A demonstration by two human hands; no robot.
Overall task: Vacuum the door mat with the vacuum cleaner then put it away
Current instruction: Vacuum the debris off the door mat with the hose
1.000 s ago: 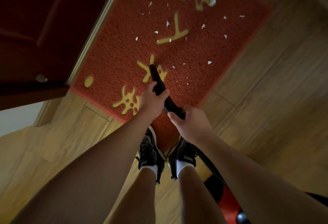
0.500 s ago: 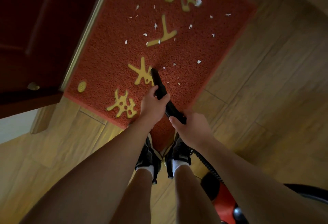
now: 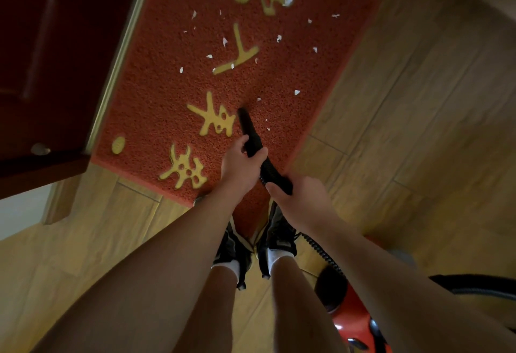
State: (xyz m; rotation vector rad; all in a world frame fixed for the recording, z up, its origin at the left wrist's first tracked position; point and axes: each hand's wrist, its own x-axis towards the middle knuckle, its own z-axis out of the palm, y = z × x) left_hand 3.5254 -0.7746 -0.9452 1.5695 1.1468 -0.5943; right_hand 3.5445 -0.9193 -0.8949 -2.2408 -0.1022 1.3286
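A red door mat with yellow characters lies on the wooden floor, strewn with several white paper scraps. The vacuum's black nozzle points down onto the mat beside a yellow character. My left hand grips the nozzle tube near its middle. My right hand grips the tube's rear end, where the ribbed black hose begins. The hose runs back to the red and black vacuum body at my right foot.
A dark red door stands along the mat's left edge, with a metal threshold strip. My two feet in black shoes stand at the mat's near corner. Wooden floor spreads to the right.
The nozzle tip has slid a little to the right across the mat, off the yellow character, and small scraps beside it are gone. Both hands keep their grip.
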